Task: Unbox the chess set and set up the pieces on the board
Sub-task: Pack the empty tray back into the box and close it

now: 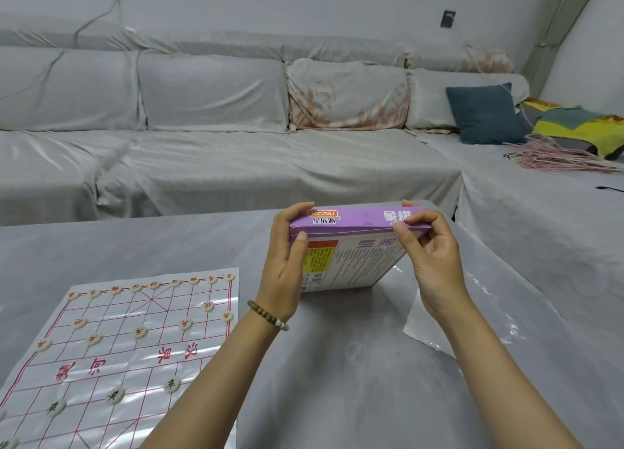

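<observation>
Both hands held the purple box above the table, right of the board.

The left hand gripped the box at its left end, fingers curled over the top edge; the right hand pinched its right corner. The board lay flat on the table, round pieces standing on its lines.

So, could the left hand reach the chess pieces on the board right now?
Probably yes, once freed: the left hand grips the purple box with the right hand, and the board lies just beside it, nothing between.
</observation>
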Action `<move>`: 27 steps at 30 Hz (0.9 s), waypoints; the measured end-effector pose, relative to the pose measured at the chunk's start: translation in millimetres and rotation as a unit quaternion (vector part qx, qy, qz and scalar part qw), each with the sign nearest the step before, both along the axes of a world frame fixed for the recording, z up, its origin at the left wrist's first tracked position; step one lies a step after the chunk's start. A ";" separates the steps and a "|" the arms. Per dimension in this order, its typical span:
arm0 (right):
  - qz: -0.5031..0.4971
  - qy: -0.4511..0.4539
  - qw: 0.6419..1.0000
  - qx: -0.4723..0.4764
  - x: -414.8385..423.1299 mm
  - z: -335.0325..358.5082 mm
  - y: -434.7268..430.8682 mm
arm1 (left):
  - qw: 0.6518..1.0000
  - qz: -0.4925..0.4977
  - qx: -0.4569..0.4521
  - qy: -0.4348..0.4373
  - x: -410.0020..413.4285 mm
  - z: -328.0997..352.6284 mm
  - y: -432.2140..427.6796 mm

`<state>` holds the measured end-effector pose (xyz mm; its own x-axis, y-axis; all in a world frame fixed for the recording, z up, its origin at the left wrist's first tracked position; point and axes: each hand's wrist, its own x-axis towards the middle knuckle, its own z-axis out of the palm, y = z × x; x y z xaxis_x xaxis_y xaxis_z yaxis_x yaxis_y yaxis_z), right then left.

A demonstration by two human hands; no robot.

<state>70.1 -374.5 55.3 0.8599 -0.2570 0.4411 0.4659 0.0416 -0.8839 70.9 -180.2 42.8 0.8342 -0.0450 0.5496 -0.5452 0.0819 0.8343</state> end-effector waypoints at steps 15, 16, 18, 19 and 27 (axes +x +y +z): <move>-0.020 -0.006 1.000 -0.004 1.2 -4.1 6.2 | 0.999 0.013 0.044 -0.002 5.9 5.8 12.6; -0.024 -0.007 1.000 -0.003 2.0 -4.4 5.7 | 0.996 0.008 0.086 -0.028 7.4 3.0 18.6; -0.025 -0.007 1.000 -0.007 3.2 -4.7 5.6 | 0.981 0.020 0.182 -0.072 12.9 -1.0 30.1; -0.023 -0.007 1.000 -0.008 2.9 -4.5 5.8 | 0.971 0.030 0.221 -0.090 16.0 -0.8 34.7; -0.028 0.047 0.998 -0.003 -6.9 -8.9 11.0 | 0.959 0.064 0.226 -0.158 18.9 5.8 36.9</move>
<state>63.2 -363.6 46.4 0.8822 -0.3037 0.3597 0.3815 0.0133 -0.9243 89.8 -143.3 48.6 0.6433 -0.2468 0.7248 -0.7586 -0.3330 0.5600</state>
